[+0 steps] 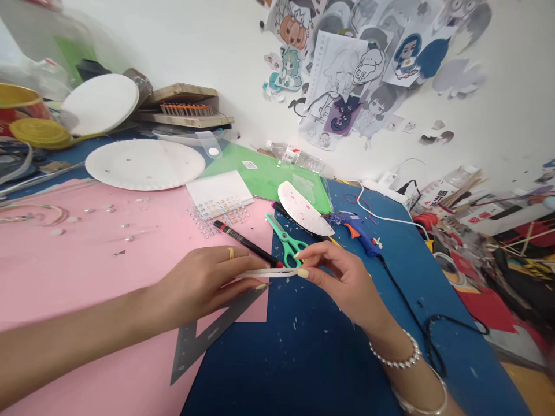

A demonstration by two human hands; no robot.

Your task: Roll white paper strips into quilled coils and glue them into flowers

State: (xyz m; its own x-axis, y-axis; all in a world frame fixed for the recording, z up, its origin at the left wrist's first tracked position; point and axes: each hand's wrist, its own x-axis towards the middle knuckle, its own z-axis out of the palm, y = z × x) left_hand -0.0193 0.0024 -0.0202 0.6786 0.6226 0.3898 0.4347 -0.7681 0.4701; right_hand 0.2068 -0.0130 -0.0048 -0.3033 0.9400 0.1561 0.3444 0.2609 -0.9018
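My left hand (pixel 202 283) is closed on a narrow white strip (pixel 280 273), with the fingers above it and the thumb below. The strip looks doubled, with two thin edges one over the other; I see it nearly edge-on, so its full shape is hidden. At its right end, my right hand (pixel 342 274) pinches it between thumb and fingertips. Just behind the hands lie green scissors (pixel 281 225) and a black marker (pixel 247 244) with red ends. Below my left hand, a dark triangular ruler (pixel 184 349) rests partly on pink paper (pixel 143 358).
A blue glue gun (pixel 364 238) with a black cord lies right, beside a cut paper plate piece (pixel 301 208). A paper plate (pixel 147 164), gem stickers (pixel 217 215) and a green folder (pixel 255 173) lie farther back. Loose beads (pixel 127 226) dot the pink paper.
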